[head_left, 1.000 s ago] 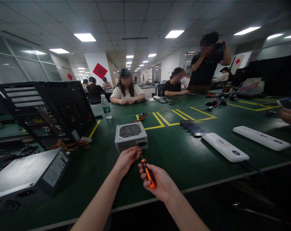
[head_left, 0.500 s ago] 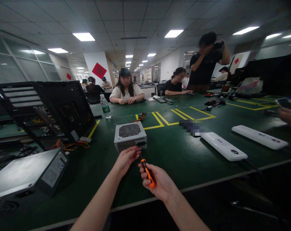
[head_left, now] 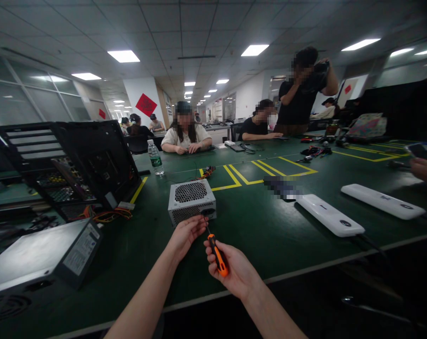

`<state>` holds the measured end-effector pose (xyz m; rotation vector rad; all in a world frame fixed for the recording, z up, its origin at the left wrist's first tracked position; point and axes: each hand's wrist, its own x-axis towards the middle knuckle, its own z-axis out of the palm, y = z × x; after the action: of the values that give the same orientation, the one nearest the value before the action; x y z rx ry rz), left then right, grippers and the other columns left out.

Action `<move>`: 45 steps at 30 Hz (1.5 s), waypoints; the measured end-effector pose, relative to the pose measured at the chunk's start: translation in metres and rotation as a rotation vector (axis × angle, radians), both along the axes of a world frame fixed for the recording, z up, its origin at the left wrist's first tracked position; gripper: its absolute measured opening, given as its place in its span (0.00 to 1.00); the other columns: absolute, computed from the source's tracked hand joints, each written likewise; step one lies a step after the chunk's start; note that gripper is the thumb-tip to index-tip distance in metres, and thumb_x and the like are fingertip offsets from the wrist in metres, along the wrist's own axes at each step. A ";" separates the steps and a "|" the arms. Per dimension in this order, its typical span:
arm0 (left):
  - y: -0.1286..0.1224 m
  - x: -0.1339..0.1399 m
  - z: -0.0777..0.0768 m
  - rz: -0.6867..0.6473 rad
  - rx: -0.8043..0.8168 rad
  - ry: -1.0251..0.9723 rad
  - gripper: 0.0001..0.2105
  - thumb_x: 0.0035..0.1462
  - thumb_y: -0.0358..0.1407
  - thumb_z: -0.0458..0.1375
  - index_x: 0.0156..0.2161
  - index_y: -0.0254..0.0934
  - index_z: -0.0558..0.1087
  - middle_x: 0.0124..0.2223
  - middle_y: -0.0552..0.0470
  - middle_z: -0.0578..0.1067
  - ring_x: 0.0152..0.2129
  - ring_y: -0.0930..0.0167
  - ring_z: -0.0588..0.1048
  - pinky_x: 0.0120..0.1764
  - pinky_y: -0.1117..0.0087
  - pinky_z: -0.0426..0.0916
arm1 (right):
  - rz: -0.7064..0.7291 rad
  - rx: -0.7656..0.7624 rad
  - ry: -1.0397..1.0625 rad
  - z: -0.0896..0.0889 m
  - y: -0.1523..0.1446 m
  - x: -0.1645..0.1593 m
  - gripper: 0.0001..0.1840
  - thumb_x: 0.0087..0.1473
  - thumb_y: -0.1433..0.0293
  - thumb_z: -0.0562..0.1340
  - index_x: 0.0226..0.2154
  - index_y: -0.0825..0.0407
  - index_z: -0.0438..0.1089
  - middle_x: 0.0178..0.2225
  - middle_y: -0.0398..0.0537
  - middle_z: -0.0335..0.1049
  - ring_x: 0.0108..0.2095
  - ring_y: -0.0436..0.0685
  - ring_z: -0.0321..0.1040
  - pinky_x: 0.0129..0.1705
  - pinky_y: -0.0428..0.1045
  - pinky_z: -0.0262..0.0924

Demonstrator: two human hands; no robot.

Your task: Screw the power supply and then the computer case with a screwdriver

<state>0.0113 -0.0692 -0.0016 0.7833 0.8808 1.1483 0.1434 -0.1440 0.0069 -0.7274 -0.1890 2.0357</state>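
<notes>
My right hand (head_left: 231, 267) is closed around the orange and black handle of a screwdriver (head_left: 217, 256). Its thin shaft points up and away toward my left fingertips. My left hand (head_left: 189, 235) has its fingers pinched together near the screwdriver's tip, just in front of a grey computer power supply (head_left: 191, 202). What the pinch holds, if anything, is too small to make out. The power supply lies on the green table with its round honeycomb grille facing up and its dark socket toward my fingers. Bundled cables (head_left: 208, 172) stick out behind it.
Left of me stand an open black computer case (head_left: 103, 165) and a larger grey power supply (head_left: 40, 259). A water bottle (head_left: 155, 159) is upright beyond. Two long white devices (head_left: 326, 214) lie on the right. Other people sit and stand around the table (head_left: 270, 254).
Both hands stay almost where they were, with the screwdriver still in my right hand. The whole view has shifted very slightly.
</notes>
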 end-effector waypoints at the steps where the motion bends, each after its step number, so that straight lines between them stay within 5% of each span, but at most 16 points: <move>1: 0.000 0.000 0.000 0.002 0.001 0.002 0.09 0.50 0.23 0.51 0.38 0.24 0.69 0.42 0.35 0.72 0.33 0.71 0.73 0.35 0.74 0.69 | -0.002 0.001 0.001 0.000 0.000 0.000 0.11 0.53 0.72 0.53 0.29 0.63 0.67 0.20 0.46 0.62 0.18 0.43 0.58 0.19 0.39 0.53; 26: 0.002 0.000 -0.002 -0.051 -0.017 0.022 0.09 0.50 0.23 0.52 0.37 0.25 0.70 0.41 0.36 0.73 0.33 0.69 0.74 0.34 0.73 0.69 | -0.032 0.072 -0.106 0.001 0.003 -0.004 0.05 0.49 0.73 0.57 0.25 0.59 0.64 0.21 0.46 0.64 0.17 0.43 0.58 0.15 0.37 0.46; 45: 0.003 -0.002 -0.003 -0.045 -0.008 0.006 0.10 0.50 0.22 0.50 0.38 0.25 0.69 0.42 0.36 0.72 0.34 0.70 0.73 0.35 0.74 0.68 | -0.112 0.102 -0.159 -0.005 0.002 -0.010 0.02 0.45 0.77 0.57 0.24 0.58 0.62 0.20 0.47 0.66 0.19 0.46 0.62 0.18 0.41 0.56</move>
<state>0.0098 -0.0658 -0.0042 0.7972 0.8684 1.1023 0.1337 -0.1417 0.0017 -0.8182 -0.3334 1.8488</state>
